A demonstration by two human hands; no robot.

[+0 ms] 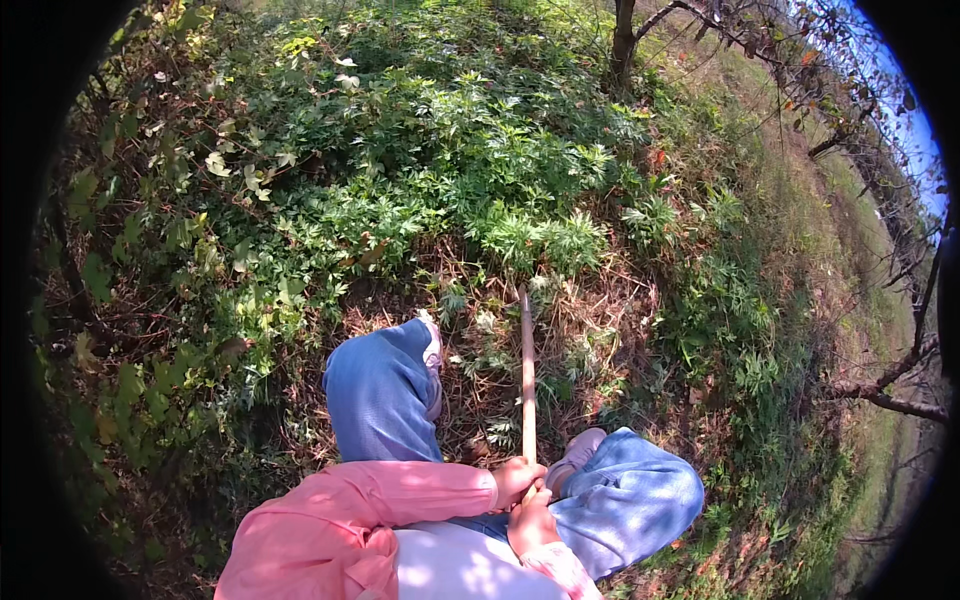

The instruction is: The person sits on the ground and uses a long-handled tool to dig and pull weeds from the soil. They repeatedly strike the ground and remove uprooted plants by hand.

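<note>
A long wooden tool handle (528, 367) runs straight out from my waist to the weeds ahead. My left hand (516, 480) wraps around it, the pink sleeve reaching across my body. Closer to my body, my right hand (532, 521) grips the same handle near its end, just behind the left. The far end of the handle touches ground at the foot of leafy green weeds (517, 232); whatever head it carries is hidden there. Cut or flattened stalks (600, 315) and wilted leaves lie around that far end.
My shoes, the left (433, 367) and the right (577, 454), stand apart on either side of the handle. Vines with broad leaves (135, 390) crowd the left. A thin tree trunk (624, 45) rises ahead, and bare branches (892, 390) reach in from the right.
</note>
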